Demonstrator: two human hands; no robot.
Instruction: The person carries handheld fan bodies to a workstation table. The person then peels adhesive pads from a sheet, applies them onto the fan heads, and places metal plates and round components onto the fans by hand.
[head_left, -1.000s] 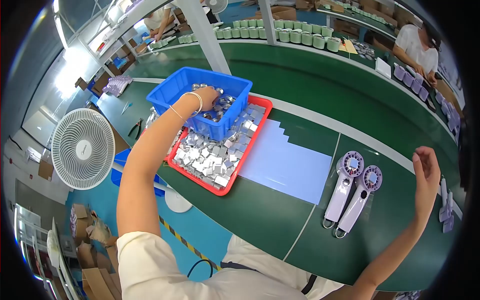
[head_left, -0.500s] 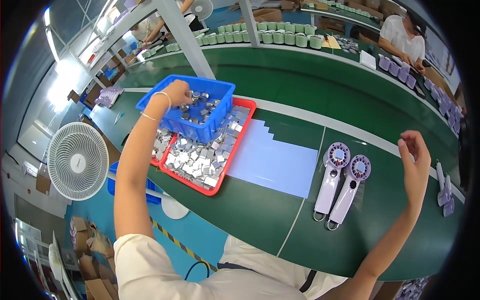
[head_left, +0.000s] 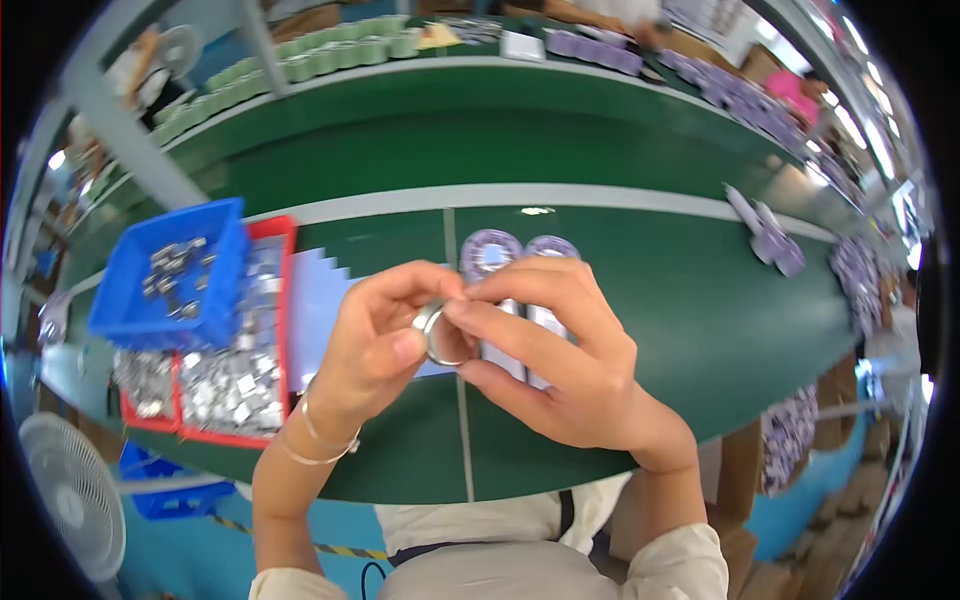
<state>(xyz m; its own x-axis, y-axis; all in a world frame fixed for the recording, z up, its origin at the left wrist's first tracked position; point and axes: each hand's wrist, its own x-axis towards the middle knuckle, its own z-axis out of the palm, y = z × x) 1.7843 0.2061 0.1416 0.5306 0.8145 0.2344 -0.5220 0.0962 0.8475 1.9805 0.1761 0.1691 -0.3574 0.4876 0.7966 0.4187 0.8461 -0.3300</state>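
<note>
A round, shiny metal-rimmed piece (head_left: 435, 338) is held up in front of me, above the bench. My left hand (head_left: 375, 335) pinches its left edge between thumb and fingers. My right hand (head_left: 560, 350) is closed at its other side, fingertips against the rim. Behind my hands lie two lilac handheld fans (head_left: 491, 252), mostly covered by my fingers. To the left, a blue bin (head_left: 215, 318) holds several small round metal pieces (head_left: 170, 275). It rests over a red tray (head_left: 287, 330) filled with small silvery square pieces (head_left: 235, 390).
A pale blue sheet (head_left: 312, 300) lies right of the red tray. More lilac fan parts (head_left: 770, 240) lie at the right of the green bench (head_left: 700, 330). Green units (head_left: 310, 62) line the far bench. A white fan (head_left: 72, 490) stands at lower left. Other people work beyond.
My left hand has come out of the blue bin to the middle, and a round metal piece is now in it. My right hand has moved in to meet it. The view has turned right.
</note>
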